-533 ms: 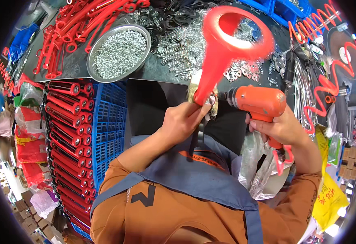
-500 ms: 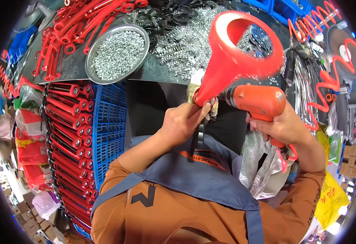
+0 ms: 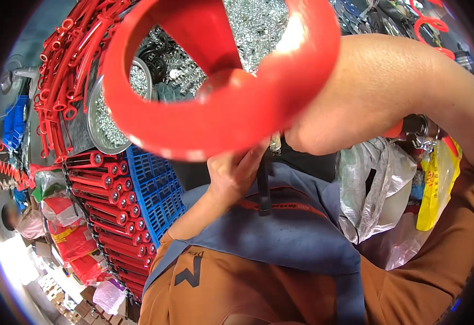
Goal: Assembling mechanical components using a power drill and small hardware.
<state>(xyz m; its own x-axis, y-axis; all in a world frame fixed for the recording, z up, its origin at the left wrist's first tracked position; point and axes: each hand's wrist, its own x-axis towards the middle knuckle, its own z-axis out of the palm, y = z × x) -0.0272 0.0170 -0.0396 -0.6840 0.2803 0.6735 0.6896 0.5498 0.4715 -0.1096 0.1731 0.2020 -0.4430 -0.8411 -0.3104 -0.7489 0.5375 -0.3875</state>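
Fingers (image 3: 251, 159) of the left hand (image 3: 228, 176) curl behind the glossy red ring-ended part (image 3: 210, 132); their hold, and the right hand's (image 3: 314, 136), cannot be seen. Probably stiff and slick, it suits gripping by its tapered neck (image 3: 207, 40). Beyond sits a round silver dish (image 3: 92, 127).

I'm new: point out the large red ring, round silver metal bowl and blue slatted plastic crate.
Large red ring (image 3: 193, 129): head view, lower band.
Round silver metal bowl (image 3: 92, 120): head view, left rim.
Blue slatted plastic crate (image 3: 155, 184): head view, lattice face.
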